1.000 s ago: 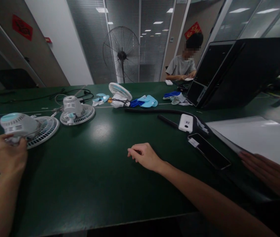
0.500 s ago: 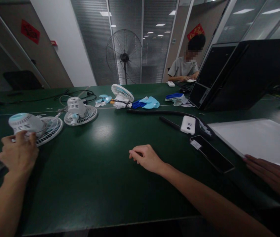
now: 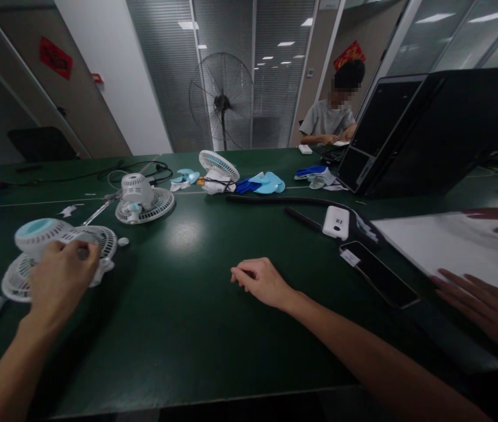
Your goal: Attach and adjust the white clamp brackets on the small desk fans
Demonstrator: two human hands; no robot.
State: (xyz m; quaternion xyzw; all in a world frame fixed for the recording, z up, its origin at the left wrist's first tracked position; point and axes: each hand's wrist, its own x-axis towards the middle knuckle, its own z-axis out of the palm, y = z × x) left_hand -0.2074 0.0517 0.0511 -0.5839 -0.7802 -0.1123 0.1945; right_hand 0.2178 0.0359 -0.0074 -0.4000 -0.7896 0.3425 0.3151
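Note:
My left hand [image 3: 62, 269] is closed on a small white electric fan [image 3: 40, 234] with a pale blue end cap. The fan lies on the table at the left with its round grille underneath, and my hand hides part of its body and base. A small round white piece [image 3: 123, 241] rests just right of it. My right hand [image 3: 258, 281] rests on the green table [image 3: 178, 328], its fingers curled in a loose fist with nothing visible in them. A second white fan [image 3: 137, 193] lies grille-down behind the first.
Farther back are another fan [image 3: 218, 173], blue fan blades [image 3: 269, 183] and gloves [image 3: 314, 176]. A white phone [image 3: 336, 222], a black phone [image 3: 381, 275] and a computer case [image 3: 433, 135] stand right. Another person's hands [image 3: 486, 310] touch a white board [image 3: 460, 240]; a person [image 3: 330, 123] sits behind.
My left hand has moved right and turned the fan, whose grille now lies nearer me. A white scrap and the round piece have come into view. My right hand stayed still; the neighbour's hands shifted.

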